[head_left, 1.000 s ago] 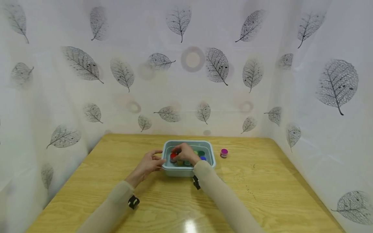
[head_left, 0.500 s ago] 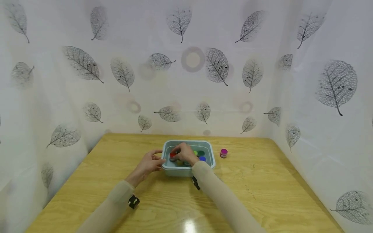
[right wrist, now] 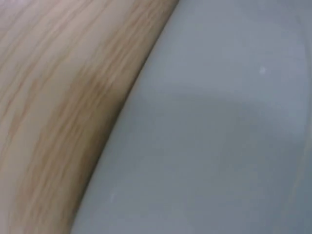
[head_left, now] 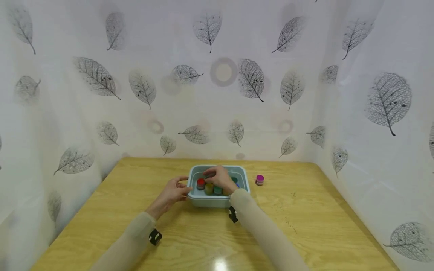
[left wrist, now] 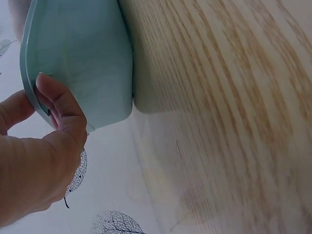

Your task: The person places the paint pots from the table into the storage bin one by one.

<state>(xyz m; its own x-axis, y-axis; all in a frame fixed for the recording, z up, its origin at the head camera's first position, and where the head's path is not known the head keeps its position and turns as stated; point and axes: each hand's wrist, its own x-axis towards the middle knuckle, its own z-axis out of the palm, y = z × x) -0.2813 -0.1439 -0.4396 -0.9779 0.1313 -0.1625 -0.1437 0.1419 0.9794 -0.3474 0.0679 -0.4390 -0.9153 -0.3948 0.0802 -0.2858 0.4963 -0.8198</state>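
Observation:
A pale blue-green plastic bin stands on the wooden table with several small lidded jars inside. My left hand grips the bin's left rim; in the left wrist view, thumb and curled fingers pinch the bin's edge. My right hand is over the inside of the bin, thumb and fingers apart with nothing visible between them. Just left of it sits a red-lidded jar. Near the front wall are a yellowish jar and a green one. The hand hides part of the jars behind it.
A jar with a magenta lid stands on the table, right of the bin. Pale curtains with a leaf print enclose the back and sides. The right wrist view shows only the bin's outer wall and wood.
My right hand held the red-lidded jar at the bin's left side, then let go and shifted right. The left hand stays on the rim. The head view tilted slightly.

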